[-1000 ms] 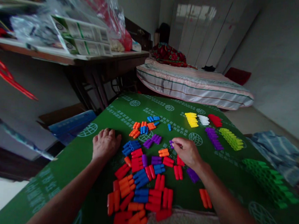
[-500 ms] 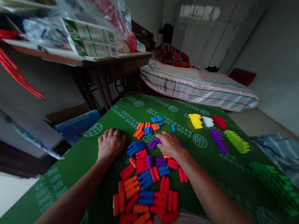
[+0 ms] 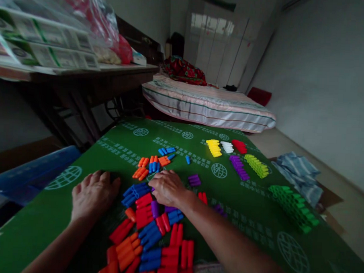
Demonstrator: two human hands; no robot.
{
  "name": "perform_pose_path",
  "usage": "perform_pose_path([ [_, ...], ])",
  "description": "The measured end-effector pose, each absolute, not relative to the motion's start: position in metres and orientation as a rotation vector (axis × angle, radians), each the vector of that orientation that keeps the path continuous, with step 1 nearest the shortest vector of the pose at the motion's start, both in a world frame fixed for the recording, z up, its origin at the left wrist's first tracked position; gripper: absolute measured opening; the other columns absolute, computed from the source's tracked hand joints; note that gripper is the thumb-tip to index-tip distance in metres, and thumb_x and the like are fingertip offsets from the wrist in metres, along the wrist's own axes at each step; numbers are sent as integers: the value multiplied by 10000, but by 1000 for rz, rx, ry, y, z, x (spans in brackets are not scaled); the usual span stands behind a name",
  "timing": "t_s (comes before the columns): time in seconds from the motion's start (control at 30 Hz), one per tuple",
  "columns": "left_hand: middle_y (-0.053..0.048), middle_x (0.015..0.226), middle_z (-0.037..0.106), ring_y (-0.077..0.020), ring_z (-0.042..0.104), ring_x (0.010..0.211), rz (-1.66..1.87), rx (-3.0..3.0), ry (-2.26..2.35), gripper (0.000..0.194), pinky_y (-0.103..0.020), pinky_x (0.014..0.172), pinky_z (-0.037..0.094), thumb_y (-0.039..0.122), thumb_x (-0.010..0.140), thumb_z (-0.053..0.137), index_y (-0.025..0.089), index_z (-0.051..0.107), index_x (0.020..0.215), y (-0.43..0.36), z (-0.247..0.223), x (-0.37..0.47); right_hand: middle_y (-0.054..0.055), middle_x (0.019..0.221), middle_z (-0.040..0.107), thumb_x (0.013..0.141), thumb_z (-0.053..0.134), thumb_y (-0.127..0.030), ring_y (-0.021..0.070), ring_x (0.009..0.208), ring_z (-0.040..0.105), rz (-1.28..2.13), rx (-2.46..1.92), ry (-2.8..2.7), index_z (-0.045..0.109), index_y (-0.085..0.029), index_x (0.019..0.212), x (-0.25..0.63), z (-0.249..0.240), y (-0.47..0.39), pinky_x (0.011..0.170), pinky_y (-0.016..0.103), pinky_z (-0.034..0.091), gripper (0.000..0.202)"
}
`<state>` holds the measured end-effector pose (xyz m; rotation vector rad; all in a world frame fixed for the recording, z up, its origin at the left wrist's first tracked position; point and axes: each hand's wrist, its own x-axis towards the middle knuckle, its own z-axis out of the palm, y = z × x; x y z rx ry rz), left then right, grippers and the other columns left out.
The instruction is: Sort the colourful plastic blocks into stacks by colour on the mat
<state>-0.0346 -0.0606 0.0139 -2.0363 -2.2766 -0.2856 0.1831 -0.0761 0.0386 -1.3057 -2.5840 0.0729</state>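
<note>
My right hand (image 3: 167, 188) reaches over the pile with fingers curled down and closed. A bit of a purple plastic piece (image 3: 153, 189) shows at its fingertips; the rest is hidden under the hand. My left hand (image 3: 95, 193) lies palm down on the green board with fingers spread, holding nothing. Between and below the hands are bullet-shaped pieces, many in joined rows: blue pieces (image 3: 135, 194), red pieces (image 3: 144, 216) and orange pieces (image 3: 128, 251). Just beyond my right hand sits a purple row (image 3: 194, 179), and orange rows (image 3: 141, 173) lie past its fingertips.
On the board's (image 3: 251, 212) right side stand sorted groups: a yellow group (image 3: 214, 148), white group (image 3: 227, 147), red group (image 3: 239, 146), purple group (image 3: 239, 168), lime group (image 3: 256, 166) and green stack (image 3: 293, 207). A cluttered desk (image 3: 124, 71) is at left, a bed (image 3: 207, 107) behind.
The view has swung to the right. My right hand has shifted left and nearer over the pile, uncovering a purple row beyond it. My left hand stays flat on the board.
</note>
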Motion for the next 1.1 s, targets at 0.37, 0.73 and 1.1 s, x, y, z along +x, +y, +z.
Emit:
perform_pose_path([
  [0.37,-189,1351,486,-374,362,1300,-212,-2031,-2294,672,-522,1020,336,536,858,116,122,531,1188,-56,11,-37,76,1110,681,790,638,-221,219,1005,633,115,-1895,-1931,627,-214,1132,331,25,-108,856,312,475,342],
  [0.73,-204,1380,450,-374,340,1311,-153,-2020,-2353,730,-530,1018,337,554,836,70,113,510,1216,-57,19,-31,70,1089,669,743,675,-298,209,937,635,240,-1984,-1732,636,-222,1153,383,-12,-146,809,332,503,419],
  [1.1,-205,1372,461,-366,360,1305,-106,-1990,-2375,787,-523,1024,341,577,813,25,113,493,1244,-56,23,-26,43,1027,695,738,644,-212,207,905,631,179,-1975,-1674,678,-261,1031,387,-20,-154,796,346,506,299],
])
